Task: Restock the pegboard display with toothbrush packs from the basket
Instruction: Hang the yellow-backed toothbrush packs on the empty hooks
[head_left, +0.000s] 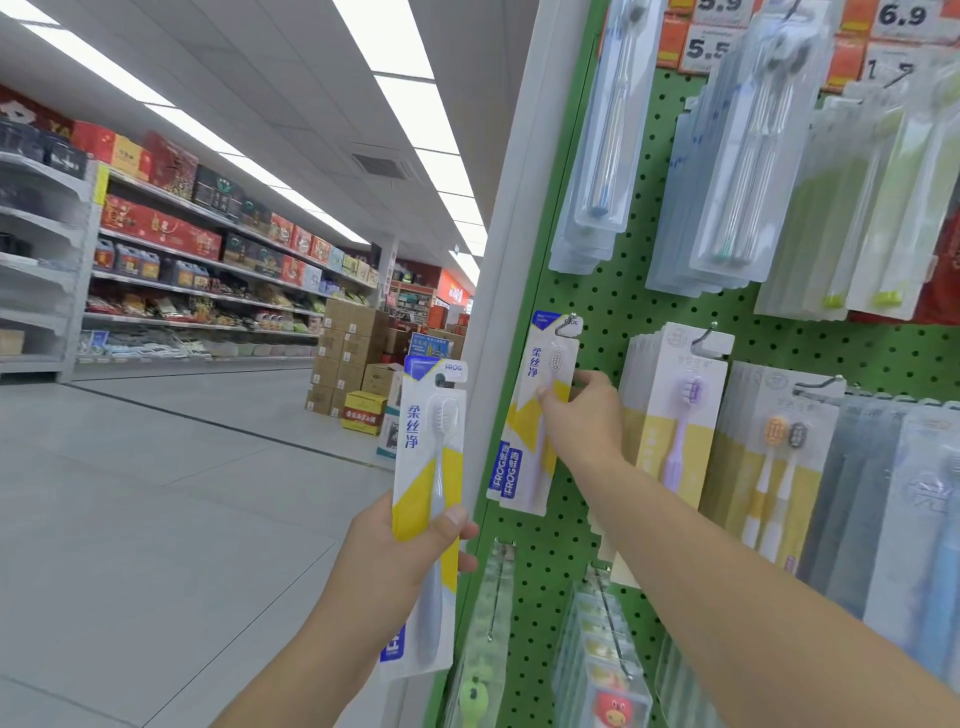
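Note:
My left hand (410, 545) holds a white, yellow and blue toothbrush pack (428, 467) upright, just left of the green pegboard (597, 296). My right hand (582, 415) pinches the side of matching packs (535, 410) that hang from a metal hook (566, 323) at the pegboard's left edge; thumb in front, fingers behind. At least two packs hang there. The basket is out of view.
Other toothbrush packs fill the hooks to the right, above and below. A white upright post (509, 249) borders the pegboard. To the left lies a grey aisle floor with stacked cardboard boxes (348, 353) and long product shelves (197, 260).

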